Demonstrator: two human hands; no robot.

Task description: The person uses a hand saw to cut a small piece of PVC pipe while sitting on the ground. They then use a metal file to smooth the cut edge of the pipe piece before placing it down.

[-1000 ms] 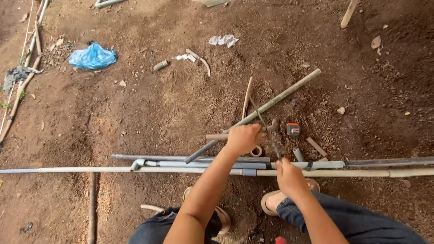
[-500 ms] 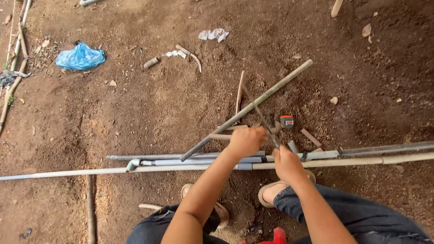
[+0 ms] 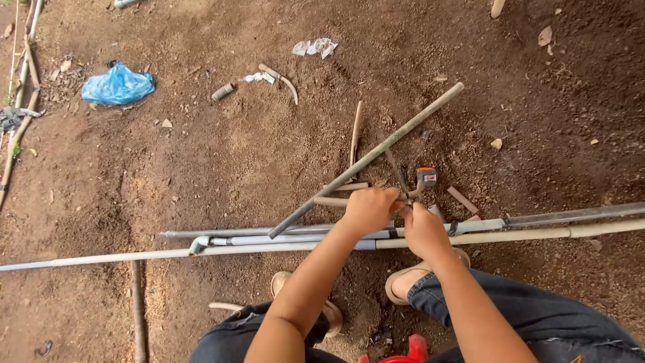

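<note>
Left hand [image 3: 369,208] closed around long grey pipe [image 3: 376,154], which slants up off dirt floor [image 3: 201,168]. Right hand [image 3: 422,228] closed on cutter [image 3: 413,188] at the pipe. Judgement: keep pipe steady, tool square to it.

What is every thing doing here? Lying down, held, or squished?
left hand: closed on a thin tool.
right hand: closed by the left hand, what it grips hidden.
thin tool: held, tilted over the pipes.
slanted grey pipe: lying tilted across the long pipes.
long pipes: lying flat, side by side.
blue plastic bag: crumpled on the dirt.
small orange-topped part: on the dirt, near the hands.
</note>
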